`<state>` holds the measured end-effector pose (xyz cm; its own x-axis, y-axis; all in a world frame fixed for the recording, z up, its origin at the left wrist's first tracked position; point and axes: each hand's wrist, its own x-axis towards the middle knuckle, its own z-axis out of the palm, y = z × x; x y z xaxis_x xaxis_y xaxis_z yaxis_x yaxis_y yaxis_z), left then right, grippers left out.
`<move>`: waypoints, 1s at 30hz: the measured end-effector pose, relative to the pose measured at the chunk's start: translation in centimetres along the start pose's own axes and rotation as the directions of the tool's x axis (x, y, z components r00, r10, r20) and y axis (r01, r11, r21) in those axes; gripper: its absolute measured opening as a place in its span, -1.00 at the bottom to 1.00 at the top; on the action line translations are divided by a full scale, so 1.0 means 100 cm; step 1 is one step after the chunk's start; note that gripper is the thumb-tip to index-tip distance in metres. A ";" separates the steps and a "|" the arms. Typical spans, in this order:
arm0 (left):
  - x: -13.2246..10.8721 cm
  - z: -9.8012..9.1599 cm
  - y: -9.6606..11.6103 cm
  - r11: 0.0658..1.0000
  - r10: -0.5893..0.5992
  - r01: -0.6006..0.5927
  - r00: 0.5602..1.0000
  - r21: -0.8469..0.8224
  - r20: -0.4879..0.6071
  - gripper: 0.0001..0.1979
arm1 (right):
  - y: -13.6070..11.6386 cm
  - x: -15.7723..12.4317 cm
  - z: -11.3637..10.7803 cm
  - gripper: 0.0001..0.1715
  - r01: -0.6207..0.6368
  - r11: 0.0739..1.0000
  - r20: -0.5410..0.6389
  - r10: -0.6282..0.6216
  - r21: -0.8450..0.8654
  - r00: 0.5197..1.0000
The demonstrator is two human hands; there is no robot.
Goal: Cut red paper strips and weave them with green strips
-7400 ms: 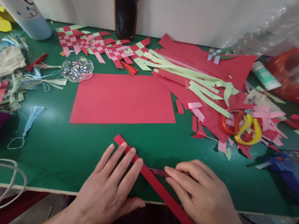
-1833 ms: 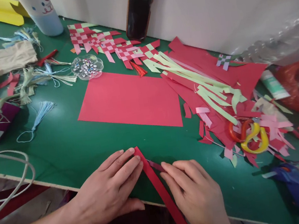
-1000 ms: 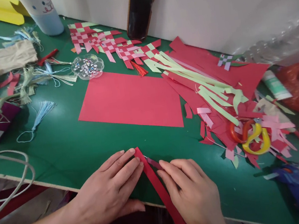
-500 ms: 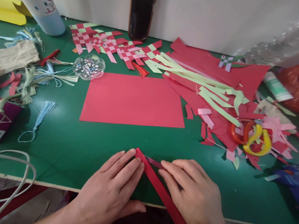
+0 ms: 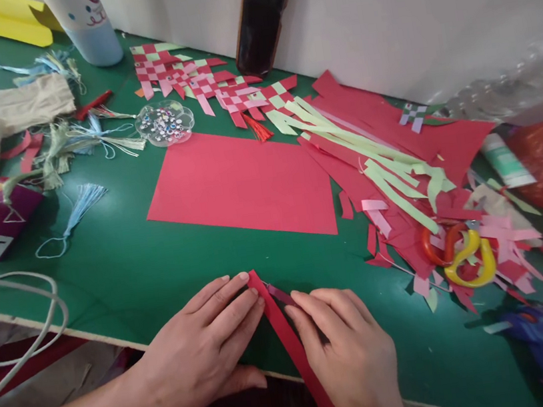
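Note:
My left hand point(image 5: 208, 347) lies flat near the table's front edge, its fingers stretched out. Its fingertips press on the upper end of a folded-looking narrow red paper strip point(image 5: 291, 345), which runs down over the edge towards me. In my closed right hand point(image 5: 350, 354) is a slim purple craft knife point(image 5: 280, 294). The knife's thin tip touches or nearly touches the strip's right side, close to my left fingertips. Part of the handle is hidden in my fingers. Beyond both hands a red paper sheet point(image 5: 243, 187) lies flat.
Red sheets and pale green strips point(image 5: 375, 148) pile up at right, with scissors point(image 5: 460, 254) and a blue glue gun point(image 5: 536, 341) nearer me. Woven paper fish point(image 5: 204, 81), a bead dish point(image 5: 165, 123), a bottle point(image 5: 88, 27), tassels point(image 5: 75, 211) and a white cable point(image 5: 52, 298) lie around.
The whole view has shifted slightly. My right hand has moved a little closer to my left hand with the craft knife; the left hand stays on the paper strip.

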<state>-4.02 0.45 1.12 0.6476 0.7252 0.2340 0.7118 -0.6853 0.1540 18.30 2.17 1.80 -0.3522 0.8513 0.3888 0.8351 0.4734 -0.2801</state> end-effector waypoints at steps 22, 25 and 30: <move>-0.001 0.000 -0.001 1.000 -0.003 0.003 1.000 -0.030 -0.008 -0.32 | 0.007 0.007 -0.003 -0.87 -0.027 0.999 -0.026 0.026 -0.045 0.999; 0.001 -0.001 -0.001 0.998 -0.006 0.006 1.000 -0.057 -0.007 -0.33 | 0.024 0.003 -0.011 -0.85 -0.022 0.995 -0.048 0.017 -0.098 0.999; 0.022 -0.007 0.002 0.997 -0.073 0.073 0.997 -0.023 0.025 -0.63 | 0.062 -0.009 -0.020 -0.81 -0.035 0.973 -0.087 0.015 -0.229 0.996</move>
<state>-2.66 1.81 2.38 0.6007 0.7746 0.1978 0.7510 -0.6316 0.1928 24.61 3.85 1.49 -0.3015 0.8356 0.4592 0.9214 0.3792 -0.0850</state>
